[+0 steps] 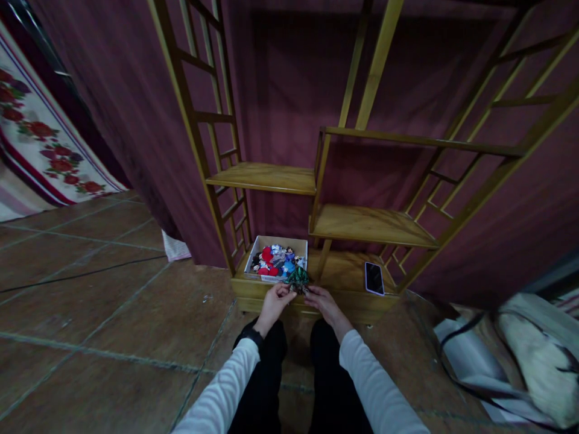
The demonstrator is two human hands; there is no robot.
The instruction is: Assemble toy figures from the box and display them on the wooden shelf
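Both my hands meet in front of the shelf's low bottom board. Fingers of my left hand [275, 306] pinch the left side of a small item with shiny dark green fabric [297, 276] and a brownish lower part. From the other side, my right hand [323, 301] grips the same item. It could be a small doll, but its exact kind is too small to tell. Just behind it, a shallow white cardboard box [254, 248] stands on the bottom board, filled with several small figures or trinkets in red, blue, grey and black.
A phone [374, 278] lies on the right of the bottom board. The wooden shelf unit [262, 175] rises before a maroon curtain [280, 72]. Bags [479, 355] with a dark strap rest on the floor at right. A cable [81, 274] crosses the tiles at left.
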